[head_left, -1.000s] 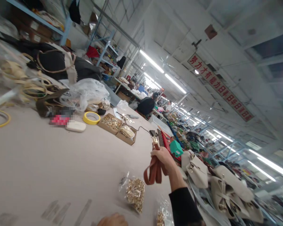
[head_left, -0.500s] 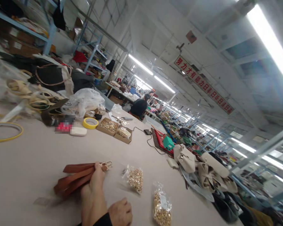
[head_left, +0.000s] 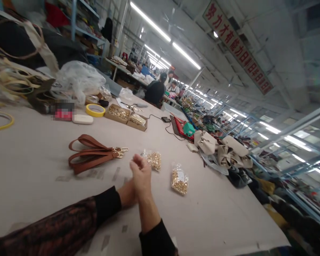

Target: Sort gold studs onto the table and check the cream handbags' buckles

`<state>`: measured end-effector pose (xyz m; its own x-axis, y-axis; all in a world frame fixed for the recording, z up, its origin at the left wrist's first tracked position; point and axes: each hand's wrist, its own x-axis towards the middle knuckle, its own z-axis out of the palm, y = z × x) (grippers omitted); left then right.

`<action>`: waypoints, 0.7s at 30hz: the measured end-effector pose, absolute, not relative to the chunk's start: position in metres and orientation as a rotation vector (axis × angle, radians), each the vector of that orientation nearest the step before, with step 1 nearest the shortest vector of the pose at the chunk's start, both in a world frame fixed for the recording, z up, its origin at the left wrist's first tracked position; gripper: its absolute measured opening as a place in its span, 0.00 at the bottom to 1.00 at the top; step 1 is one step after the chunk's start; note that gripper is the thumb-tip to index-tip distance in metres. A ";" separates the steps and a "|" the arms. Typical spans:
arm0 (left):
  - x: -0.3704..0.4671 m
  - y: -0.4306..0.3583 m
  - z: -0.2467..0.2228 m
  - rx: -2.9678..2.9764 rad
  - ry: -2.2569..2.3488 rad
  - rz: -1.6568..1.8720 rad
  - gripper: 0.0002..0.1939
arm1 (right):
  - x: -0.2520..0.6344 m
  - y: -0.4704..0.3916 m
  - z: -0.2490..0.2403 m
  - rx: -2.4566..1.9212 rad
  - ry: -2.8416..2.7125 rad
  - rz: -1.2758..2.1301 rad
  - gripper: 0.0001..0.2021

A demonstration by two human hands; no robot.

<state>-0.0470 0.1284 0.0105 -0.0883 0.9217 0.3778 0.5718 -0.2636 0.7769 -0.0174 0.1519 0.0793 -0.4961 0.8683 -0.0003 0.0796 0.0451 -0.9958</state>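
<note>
Brown straps (head_left: 89, 161) lie in loops on the big pale table (head_left: 216, 213), to the left of the hands and apart from them. The straps have shiny gold clips (head_left: 120, 152) at the end that points toward the hands.

The right hand (head_left: 142, 176) is up over the table with its fingers partly curled, and I can't tell if anything is inside. The left hand (head_left: 128, 193) is mostly hidden behind the right wrist, so I can't tell if it is open or closed.

A small clear bag (head_left: 155, 161) of gold bits is just beside the right hand. Another clear bag (head_left: 179, 180) of gold bits lies farther right.

Past the straps sit a yellow roll of tape (head_left: 89, 112) and two little boxes (head_left: 114, 118) of gold pieces. Pale handbags (head_left: 205, 143) are piled at the table's right side. Farther back, a person (head_left: 155, 93) in dark clothes is near another table (head_left: 117, 65).
</note>
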 end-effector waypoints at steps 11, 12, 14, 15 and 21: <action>-0.052 0.126 0.028 1.819 1.893 1.224 0.08 | 0.070 0.253 0.041 -1.070 -2.153 0.712 0.37; -0.052 0.126 0.028 1.813 1.898 1.228 0.08 | 0.066 0.255 0.036 -1.040 -2.227 0.664 0.36; -0.053 0.127 0.027 1.796 1.899 1.241 0.08 | 0.059 0.259 0.027 -0.980 -2.325 0.591 0.33; -0.054 0.127 0.027 1.784 1.897 1.251 0.09 | 0.057 0.262 0.023 -0.950 -2.321 0.597 0.31; -0.060 0.130 0.025 1.689 1.877 1.313 0.08 | 0.063 0.283 0.017 -0.962 -2.057 0.757 0.23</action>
